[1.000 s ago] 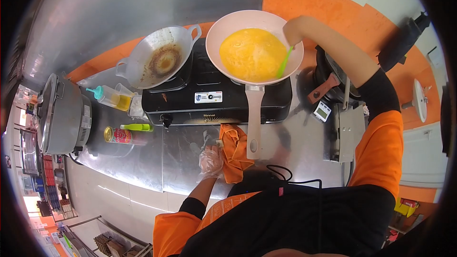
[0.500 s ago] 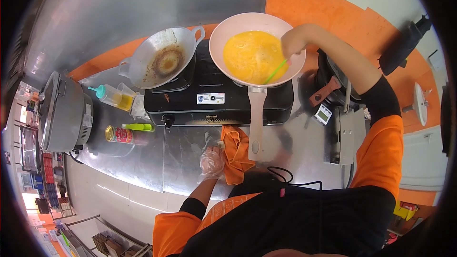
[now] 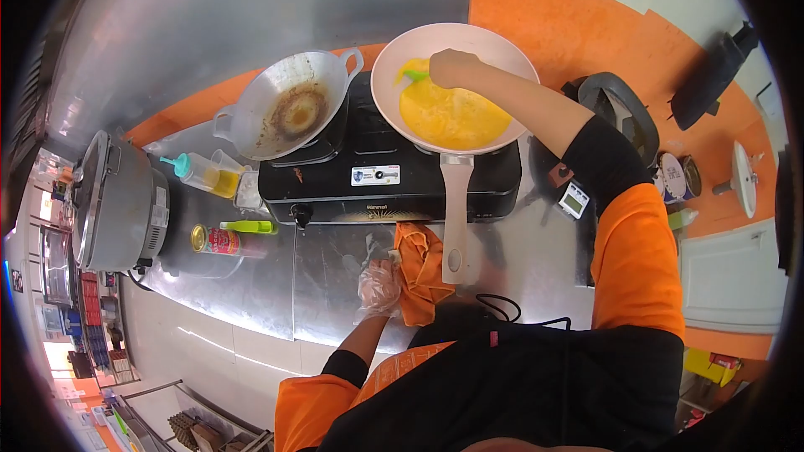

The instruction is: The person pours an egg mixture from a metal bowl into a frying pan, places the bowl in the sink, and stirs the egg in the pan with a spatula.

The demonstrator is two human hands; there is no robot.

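Observation:
My right hand (image 3: 456,69) is closed around a green spatula (image 3: 412,75), its blade at the upper left of the pink frying pan (image 3: 523,63). Yellow liquid egg (image 3: 456,117) covers much of the pan floor and looks thicker in places. The handle is mostly hidden by my hand. Down at the counter's front edge, my left hand (image 3: 379,286) wears a clear plastic glove; its fingers are curled at the left edge of an orange cloth (image 3: 423,272). The pan's long handle (image 3: 455,226) points toward me, just right of the cloth.
The pan sits on the right side of a black gas stove (image 3: 377,199), a grey wok (image 3: 289,109) on its left. Left are an oil squeeze bottle (image 3: 201,174), a can (image 3: 216,240) and a large grey cooker (image 3: 121,205). A white timer (image 3: 573,200) stands to the right.
My right hand has swept the spatula from the pan's right side to its upper left, drawing egg off the upper floor. The left hand stays by the cloth.

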